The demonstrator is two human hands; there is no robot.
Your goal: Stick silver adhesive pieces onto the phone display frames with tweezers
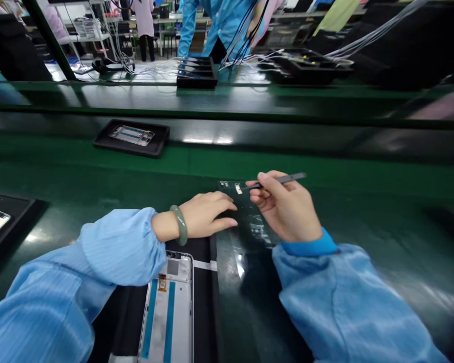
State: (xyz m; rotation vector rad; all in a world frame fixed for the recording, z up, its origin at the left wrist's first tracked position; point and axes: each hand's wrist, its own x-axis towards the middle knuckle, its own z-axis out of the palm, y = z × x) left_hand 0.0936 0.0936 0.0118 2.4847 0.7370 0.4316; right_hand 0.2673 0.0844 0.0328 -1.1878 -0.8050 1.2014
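Beyond the phone frame (183, 312) and to its right, a clear film (259, 229) lies on the green worktop (363, 212), with a pale piece (238, 189) near its far edge, where the tip of the tweezers (292, 178) meets it. The right hand (291, 209) is over on that side of the frame too, thumb and fingers clamped on the tweezers; whether the tip grips the pale piece or only touches it, I cannot tell. Just past the frame's top end, the left hand (202, 214) points toward the film, its thumb and fingers apart with nothing between them; whether they press on the film is unclear.

The frame itself lies in a black tray (204, 307), partly hidden by the left sleeve (121, 242). Two blue strips (169, 322) run along it and an orange part (162, 283) sits near its top end, so that much looks done. With the pale piece away from the frame, I judge the work partway. Two small pieces (223, 183) also sit on the film, not yet taken up.

Well beyond the phone frame, a far tray (161, 138) holds a second frame (130, 135), untouched by either hand; how finished it is, I cannot tell.
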